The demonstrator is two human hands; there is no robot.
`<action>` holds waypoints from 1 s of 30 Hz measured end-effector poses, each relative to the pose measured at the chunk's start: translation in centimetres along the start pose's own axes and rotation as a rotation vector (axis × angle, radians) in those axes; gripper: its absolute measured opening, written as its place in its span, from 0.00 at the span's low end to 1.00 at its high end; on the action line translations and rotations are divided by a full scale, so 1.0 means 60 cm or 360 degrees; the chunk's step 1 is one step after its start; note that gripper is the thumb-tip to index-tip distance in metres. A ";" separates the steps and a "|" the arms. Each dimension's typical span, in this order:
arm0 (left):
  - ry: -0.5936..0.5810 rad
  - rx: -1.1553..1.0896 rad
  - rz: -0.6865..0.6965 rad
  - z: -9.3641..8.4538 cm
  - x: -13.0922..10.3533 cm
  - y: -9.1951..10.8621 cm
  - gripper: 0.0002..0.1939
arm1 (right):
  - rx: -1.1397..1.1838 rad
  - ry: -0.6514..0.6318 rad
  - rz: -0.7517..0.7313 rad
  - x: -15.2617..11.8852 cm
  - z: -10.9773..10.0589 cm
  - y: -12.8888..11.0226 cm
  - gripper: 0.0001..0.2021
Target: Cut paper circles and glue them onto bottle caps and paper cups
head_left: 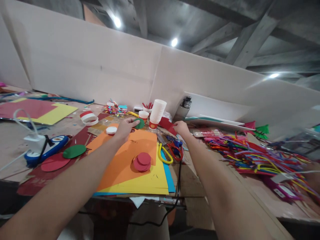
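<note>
In my left hand [124, 129], thumb and fingers pinch a small green paper circle [139, 123] above the orange sheets [122, 150]. My right hand [182, 128] is closed at the edge of a piece of red paper [166, 124], which lies behind the scissors. Small red paper circles [143, 162] are piled on the orange and yellow sheets [140, 187]. Between my hands stands a tall stack of white paper cups [158, 110], with a shorter white cup [143, 114] beside it. Scissors with yellow handles [165, 157] and scissors with red handles [178, 151] lie near my right wrist.
Larger red [55, 162] and green [74, 151] ovals lie at left, near a blue device [48, 151] with a white plug. A heap of coloured pipe cleaners [257, 155] covers the right side. A black cable [179, 180] hangs over the front edge. White panels [100, 56] stand behind.
</note>
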State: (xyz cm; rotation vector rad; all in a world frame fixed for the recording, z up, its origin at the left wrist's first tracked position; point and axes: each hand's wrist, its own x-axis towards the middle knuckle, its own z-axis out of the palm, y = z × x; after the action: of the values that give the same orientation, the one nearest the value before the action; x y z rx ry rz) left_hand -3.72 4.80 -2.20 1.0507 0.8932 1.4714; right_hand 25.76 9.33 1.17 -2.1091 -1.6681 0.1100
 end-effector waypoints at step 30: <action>-0.0205 0.0085 0.0111 0.054 -0.051 -0.001 0.19 | 0.2052 -0.0334 -0.0447 -0.213 0.050 -0.117 0.16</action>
State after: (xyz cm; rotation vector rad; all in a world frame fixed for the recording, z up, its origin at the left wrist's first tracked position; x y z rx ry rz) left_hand -0.54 1.75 -1.62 1.2128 0.8154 1.4262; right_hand 15.00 -0.65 -1.46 -0.8972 -1.3370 1.0240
